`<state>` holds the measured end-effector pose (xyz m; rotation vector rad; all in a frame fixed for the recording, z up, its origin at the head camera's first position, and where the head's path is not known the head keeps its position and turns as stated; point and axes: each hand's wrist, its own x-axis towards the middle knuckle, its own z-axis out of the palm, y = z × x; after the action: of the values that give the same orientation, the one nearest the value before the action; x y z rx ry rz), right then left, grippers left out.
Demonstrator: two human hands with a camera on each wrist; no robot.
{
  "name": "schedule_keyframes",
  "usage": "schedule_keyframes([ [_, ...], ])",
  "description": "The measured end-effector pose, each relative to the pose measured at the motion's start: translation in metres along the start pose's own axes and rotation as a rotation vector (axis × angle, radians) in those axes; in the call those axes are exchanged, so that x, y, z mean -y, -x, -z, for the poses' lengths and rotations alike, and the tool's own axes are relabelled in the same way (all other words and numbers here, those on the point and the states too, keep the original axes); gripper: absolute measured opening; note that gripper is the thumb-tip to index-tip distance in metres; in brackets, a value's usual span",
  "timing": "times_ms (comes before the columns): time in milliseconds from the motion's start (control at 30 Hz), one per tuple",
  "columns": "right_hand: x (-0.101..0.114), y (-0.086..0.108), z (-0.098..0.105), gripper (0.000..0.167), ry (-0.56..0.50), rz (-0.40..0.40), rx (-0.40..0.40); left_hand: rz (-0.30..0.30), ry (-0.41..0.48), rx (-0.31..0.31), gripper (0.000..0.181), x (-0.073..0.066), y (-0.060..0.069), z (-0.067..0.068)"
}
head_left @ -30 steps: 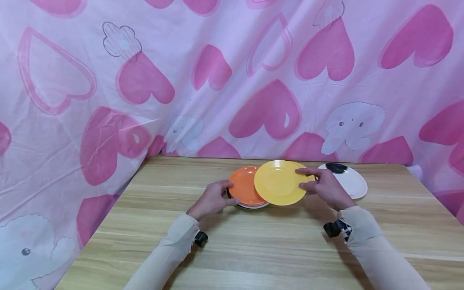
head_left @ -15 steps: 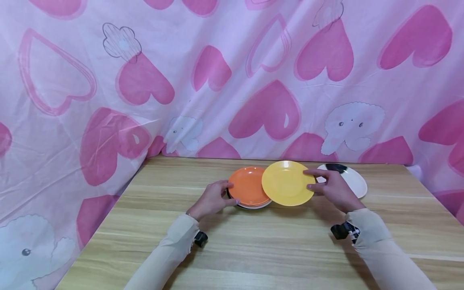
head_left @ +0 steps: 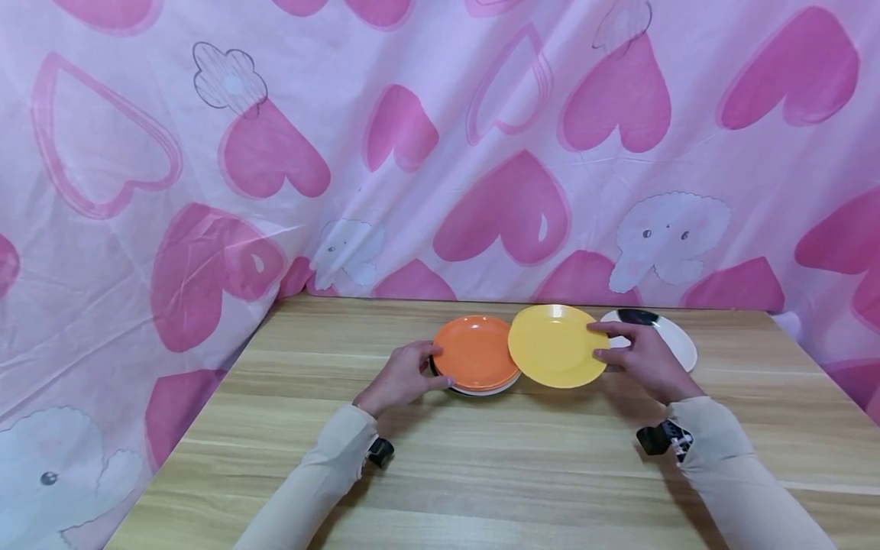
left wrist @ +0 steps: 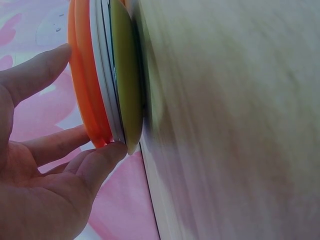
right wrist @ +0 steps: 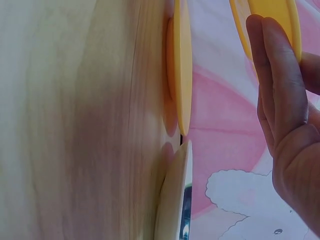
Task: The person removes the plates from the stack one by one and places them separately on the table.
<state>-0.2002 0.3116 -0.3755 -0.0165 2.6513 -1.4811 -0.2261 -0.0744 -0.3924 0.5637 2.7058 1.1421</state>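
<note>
Head view, centre right: a round yellow plate, face upward, is held by the right hand. Being circular, it has no true long axis; foreshortening draws it as an oval, longer from left to right. The thumb and fingers pinch its right rim, the gap between them only the rim's thickness. Its left edge overlaps, in the picture, the right edge of an orange plate.

The orange plate tops a stack at mid-frame, face upward. The left hand grips the stack's left edge, thumb and fingers widely spread and curved. In the left wrist view, pale plates and an olive plate lie beneath.

Right of centre, a white plate with a black patch rests on the wooden table. The right wrist view shows a yellow-orange plate edge-on, upper centre, just beside it.
</note>
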Motion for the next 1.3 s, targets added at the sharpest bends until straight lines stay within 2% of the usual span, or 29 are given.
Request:
schedule_keyframes([
  [200, -0.003, 0.002, 0.006, 0.056, 0.042, 0.008, -0.029, -0.01, -0.011, -0.001, 0.058, 0.001, -0.001, 0.0],
  [467, -0.008, 0.003, 0.014, 0.058, 0.061, -0.026, -0.053, -0.011, -0.003, 0.003, 0.059, 0.001, -0.001, 0.001],
  [1000, -0.02, 0.009, 0.03, 0.059, 0.022, -0.032, -0.088, -0.009, -0.002, 0.008, 0.058, 0.0, -0.001, 0.002],
  [1300, -0.027, 0.012, 0.04, 0.061, 0.045, -0.091, -0.143, -0.01, -0.007, 0.007, 0.058, 0.001, 0.0, 0.001],
])
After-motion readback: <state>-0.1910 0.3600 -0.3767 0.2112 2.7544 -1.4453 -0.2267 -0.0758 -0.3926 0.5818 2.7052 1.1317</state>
